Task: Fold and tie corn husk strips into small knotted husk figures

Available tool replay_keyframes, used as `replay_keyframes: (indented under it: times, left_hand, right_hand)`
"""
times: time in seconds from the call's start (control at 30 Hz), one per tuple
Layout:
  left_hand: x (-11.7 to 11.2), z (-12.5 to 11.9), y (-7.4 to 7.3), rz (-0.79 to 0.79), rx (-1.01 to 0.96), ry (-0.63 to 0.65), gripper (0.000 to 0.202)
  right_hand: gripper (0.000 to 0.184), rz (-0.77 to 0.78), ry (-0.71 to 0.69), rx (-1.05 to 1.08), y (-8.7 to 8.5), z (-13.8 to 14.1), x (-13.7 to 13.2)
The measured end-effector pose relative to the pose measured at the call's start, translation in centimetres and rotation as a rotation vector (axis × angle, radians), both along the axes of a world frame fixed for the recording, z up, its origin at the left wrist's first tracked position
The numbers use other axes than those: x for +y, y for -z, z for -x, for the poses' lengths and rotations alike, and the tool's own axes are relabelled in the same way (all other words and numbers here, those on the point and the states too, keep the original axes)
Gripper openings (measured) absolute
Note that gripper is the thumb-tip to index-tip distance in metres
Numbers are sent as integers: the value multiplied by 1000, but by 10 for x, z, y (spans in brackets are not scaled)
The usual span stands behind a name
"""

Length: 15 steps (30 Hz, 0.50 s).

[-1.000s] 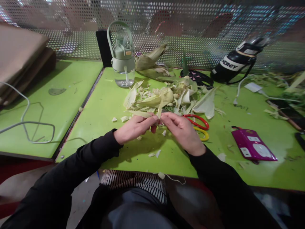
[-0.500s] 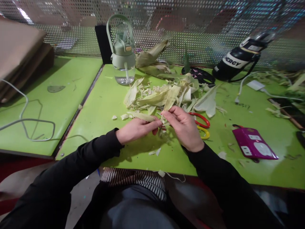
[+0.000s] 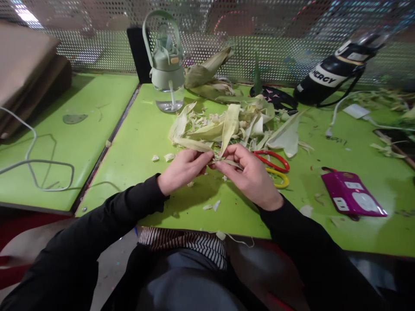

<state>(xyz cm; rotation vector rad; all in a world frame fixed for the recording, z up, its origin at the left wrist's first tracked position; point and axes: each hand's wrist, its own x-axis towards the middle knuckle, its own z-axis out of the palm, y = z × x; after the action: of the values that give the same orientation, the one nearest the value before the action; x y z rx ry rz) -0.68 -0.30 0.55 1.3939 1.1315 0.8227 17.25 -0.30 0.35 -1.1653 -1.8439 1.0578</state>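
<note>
Between my hands, strips of pale corn husk (image 3: pixel 231 125) meet at one point, one strip standing up and another reaching left. My left hand (image 3: pixel 186 167) pinches the bundle from the left, thumb and fingers together. From the right, my right hand (image 3: pixel 248 175) pinches the same strips, its fingertips almost touching the left ones. Just behind lies a heap of husk pieces (image 3: pixel 207 131) and shreds. Scissors with a red and a yellow handle loop (image 3: pixel 278 177) lie beside my right hand, their blades hidden.
A green-lidded water bottle (image 3: pixel 167 82) stands at the back, with larger husks (image 3: pixel 207 71) beside it. At back right a black bottle (image 3: pixel 330 77) leans on the perforated screen. A purple packet (image 3: pixel 353 194) and a white cable plug (image 3: pixel 355 111) lie to the right. Brown bags (image 3: pixel 26 73) sit at far left.
My right hand has turned and moved slightly down and right, its fingers now lower on the strips. One strip now stands more upright. The view has shifted slightly.
</note>
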Motion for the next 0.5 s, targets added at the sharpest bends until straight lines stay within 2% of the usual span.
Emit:
replay_keyframes:
  times: [0.13, 0.33, 0.5]
  left_hand:
    - [-1, 1, 3, -92, 40, -33, 31]
    - [-7, -2, -2, -266, 142, -31, 35]
    - [-10, -1, -6, -308, 60, -71, 30]
  right_hand:
    - [31, 64, 12, 77, 1, 3, -1]
    - [22, 75, 36, 164, 2, 7, -4]
    - [9, 112, 38, 319, 6, 9, -7]
